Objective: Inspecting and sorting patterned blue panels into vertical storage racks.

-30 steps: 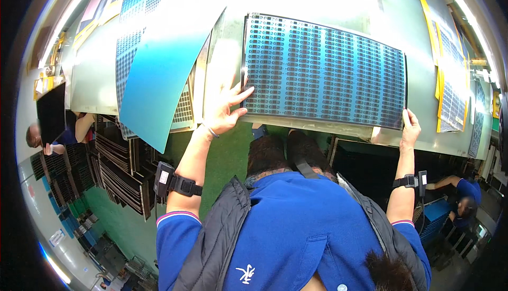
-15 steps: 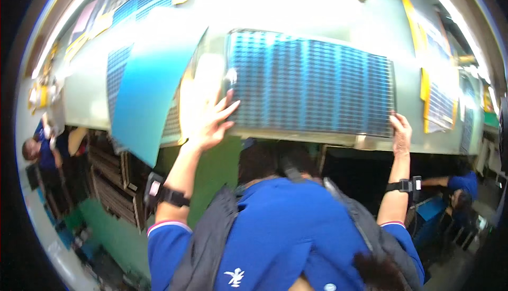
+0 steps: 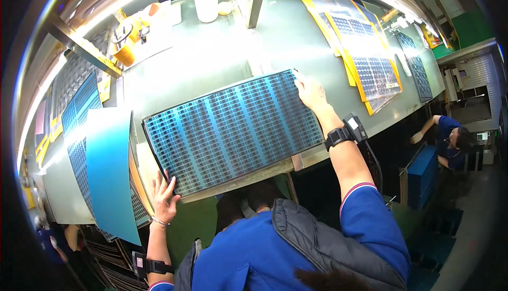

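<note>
A blue rectangular sheet (image 3: 233, 132) printed with rows of small dark patterns lies aslant on the table near its front edge, its right end farther away. My right hand (image 3: 312, 94) has its fingers closed at the sheet's far right corner. At the near left corner, my left hand (image 3: 165, 200) rests against the edge with its fingers stretched and apart. Just left of that hand, a plain blue sheet (image 3: 111, 169) overhangs the table front, on top of another patterned sheet (image 3: 74, 151).
Patterned sheets with yellow borders (image 3: 365, 53) lie at the right of the grey-green table (image 3: 211, 53). A white bottle (image 3: 205, 1) and a yellow-orange container (image 3: 124, 53) stand at the back. Metal posts (image 3: 258, 0) rise from the table. A co-worker (image 3: 450, 140) is at the right.
The view has turned, and the patterned sheet now appears slanted, its right end farther away. My right hand has gone from its near right corner to the far right one; my left is nearer the near left corner.
</note>
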Tool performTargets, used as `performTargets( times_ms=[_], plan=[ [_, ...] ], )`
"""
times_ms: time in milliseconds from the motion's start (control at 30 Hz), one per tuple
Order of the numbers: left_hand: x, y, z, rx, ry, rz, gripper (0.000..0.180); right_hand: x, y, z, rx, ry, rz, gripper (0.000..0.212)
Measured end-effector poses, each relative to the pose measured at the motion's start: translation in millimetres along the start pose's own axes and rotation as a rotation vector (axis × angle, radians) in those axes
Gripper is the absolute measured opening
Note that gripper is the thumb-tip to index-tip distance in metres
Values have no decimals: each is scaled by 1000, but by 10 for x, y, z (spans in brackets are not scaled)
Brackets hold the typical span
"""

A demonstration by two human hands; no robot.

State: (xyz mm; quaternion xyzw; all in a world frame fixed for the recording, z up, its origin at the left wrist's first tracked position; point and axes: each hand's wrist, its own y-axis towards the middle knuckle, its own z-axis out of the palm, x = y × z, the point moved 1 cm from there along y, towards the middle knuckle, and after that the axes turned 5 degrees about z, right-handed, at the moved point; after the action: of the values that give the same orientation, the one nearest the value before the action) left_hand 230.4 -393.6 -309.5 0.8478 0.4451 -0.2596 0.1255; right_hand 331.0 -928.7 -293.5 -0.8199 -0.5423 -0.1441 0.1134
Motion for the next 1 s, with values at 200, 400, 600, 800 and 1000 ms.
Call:
performTargets(
  times_ms=[200,400,600,800,1000],
  plan=[
    [7,-3,7,6,10,-16,61,53,105,36,45,-106,27,37],
    [8,19,16,14,1,-19,62,-26,148,82,54,-123,17,37],
    [0,7,-29,3,0,-28,61,33,165,49,61,-122,2,36],
    [4,36,-44,8,-10,-35,60,7,211,38,75,-126,5,37],
    [29,-25,-5,17,16,-49,62,71,235,61,68,-203,-56,39]
  ],
)
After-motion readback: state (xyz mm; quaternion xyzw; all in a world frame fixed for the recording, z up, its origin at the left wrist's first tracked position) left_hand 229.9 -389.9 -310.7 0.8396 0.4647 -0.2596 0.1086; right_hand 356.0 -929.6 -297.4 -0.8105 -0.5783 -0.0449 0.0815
